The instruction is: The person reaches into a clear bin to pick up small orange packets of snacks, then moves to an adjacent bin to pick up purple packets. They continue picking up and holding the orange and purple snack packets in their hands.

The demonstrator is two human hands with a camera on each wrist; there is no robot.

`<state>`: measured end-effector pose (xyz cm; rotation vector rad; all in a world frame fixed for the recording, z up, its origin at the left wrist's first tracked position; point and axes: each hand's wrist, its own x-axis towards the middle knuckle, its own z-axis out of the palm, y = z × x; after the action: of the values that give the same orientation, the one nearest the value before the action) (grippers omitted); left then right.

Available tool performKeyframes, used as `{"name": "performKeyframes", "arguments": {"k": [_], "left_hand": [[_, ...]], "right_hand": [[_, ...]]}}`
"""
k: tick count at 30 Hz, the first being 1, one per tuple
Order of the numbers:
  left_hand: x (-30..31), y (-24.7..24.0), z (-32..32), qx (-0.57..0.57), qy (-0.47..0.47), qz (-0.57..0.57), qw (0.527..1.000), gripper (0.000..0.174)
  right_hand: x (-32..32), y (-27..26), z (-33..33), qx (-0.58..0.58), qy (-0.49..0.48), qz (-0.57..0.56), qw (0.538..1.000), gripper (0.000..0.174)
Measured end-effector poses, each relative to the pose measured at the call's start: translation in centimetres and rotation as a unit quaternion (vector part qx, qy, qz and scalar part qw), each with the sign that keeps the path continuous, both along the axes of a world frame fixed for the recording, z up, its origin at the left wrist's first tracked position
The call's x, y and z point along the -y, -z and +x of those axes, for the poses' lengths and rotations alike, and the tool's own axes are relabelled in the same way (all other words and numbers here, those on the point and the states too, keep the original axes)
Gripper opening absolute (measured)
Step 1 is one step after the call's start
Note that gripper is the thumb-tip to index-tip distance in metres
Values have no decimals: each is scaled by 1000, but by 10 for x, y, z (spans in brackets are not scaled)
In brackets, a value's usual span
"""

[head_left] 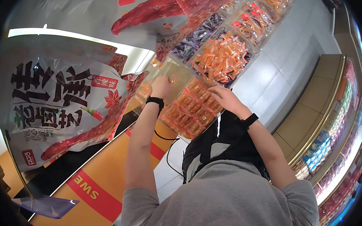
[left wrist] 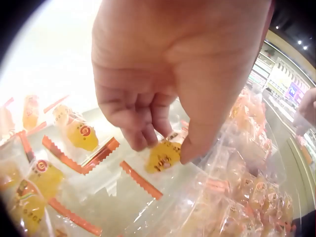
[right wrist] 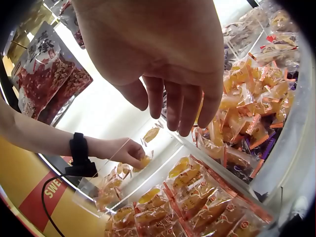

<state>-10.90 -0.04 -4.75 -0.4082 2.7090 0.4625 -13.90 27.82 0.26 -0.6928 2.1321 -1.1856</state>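
Note:
Between the thumb and fingertips of my left hand (head_left: 161, 88) is a small clear packet (left wrist: 162, 157) with yellow contents, pinched low over a white-bottomed compartment (right wrist: 160, 154). Other yellow packets (left wrist: 83, 136) with orange crimped ends lie loosely around it. My right hand (head_left: 227, 100) has its fingers loosely extended and holds nothing. It hovers by the edge of a compartment where the same packets (head_left: 191, 107) stand in neat rows. Beyond it, a heaped compartment (head_left: 221, 57) holds orange-ended packets with purple ones underneath.
Clear dividers (right wrist: 180, 136) separate the compartments. Large printed snack bags (head_left: 57, 101) hang at the left, above an orange and red counter front (head_left: 97, 190). Stocked shelves (head_left: 328, 138) curve along the right, across a grey tiled floor (head_left: 274, 73). A black cable (head_left: 168, 153) hangs near the left wrist.

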Motion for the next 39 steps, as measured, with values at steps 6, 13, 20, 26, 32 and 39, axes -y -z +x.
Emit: {"name": "performKeyframes", "arguments": {"k": [6,13,20,26,32,39], "left_hand": [[3,3,-31,-94,-32,-44,994,21],[3,10,-47,-101,-25,-73,992,31],[8,7,-47,-138,-71,-10,988,32],[13,-6,-36,-153,-135,5,979,41],[61,-29,7,75,-106,3,992,46],[65,-29,45,2,-18,41,999,36]], "right_hand": [[0,3,0,-18,-11,-2,1000,24],[-3,4,-1,-29,7,-12,999,24],[-3,4,0,-52,0,-15,999,24],[-3,0,-1,-10,9,-11,1000,24],[-3,2,-1,-13,8,-13,1000,23],[2,-3,0,-4,-3,-11,1000,23]]}}
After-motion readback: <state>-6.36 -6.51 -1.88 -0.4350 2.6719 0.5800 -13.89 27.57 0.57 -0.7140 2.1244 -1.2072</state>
